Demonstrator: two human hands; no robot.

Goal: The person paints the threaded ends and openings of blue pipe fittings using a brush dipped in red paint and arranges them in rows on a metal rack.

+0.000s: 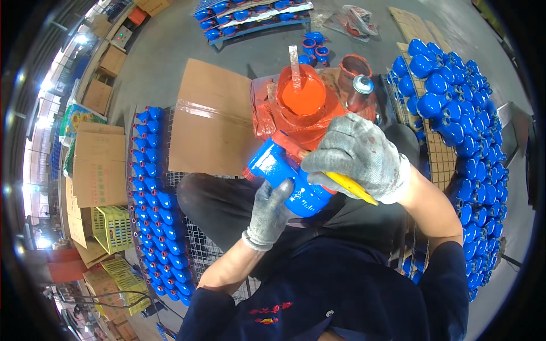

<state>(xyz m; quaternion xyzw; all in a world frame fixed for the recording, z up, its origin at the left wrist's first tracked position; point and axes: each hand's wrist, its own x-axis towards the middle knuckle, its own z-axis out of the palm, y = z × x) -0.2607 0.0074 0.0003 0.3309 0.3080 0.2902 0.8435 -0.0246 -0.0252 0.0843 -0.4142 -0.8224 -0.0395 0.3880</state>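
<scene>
My left hand (266, 216), in a grey glove, grips a glossy blue metal pipe-fitting casting (277, 166) above my lap. Red paint coats the casting's end rims. Closed round a paintbrush (351, 185) with a yellow handle is my gloved right hand (358, 153). The brush head reaches the casting's upper rim; its exact contact is partly hidden by my fingers. Just beyond stands an open container of orange-red paint (307, 98) with a flat stick (294, 65) in it. A spray can (360, 94) and a paint-crusted pot (355, 66) stand to its right.
Rows of blue castings (156, 199) stand on a mesh rack at the left. Many more (478, 170) are piled on the right. Flattened cardboard (210, 119) lies beyond my left knee. Farther off are a loaded rack (256, 28), yellow crates (111, 227) and cartons (99, 165).
</scene>
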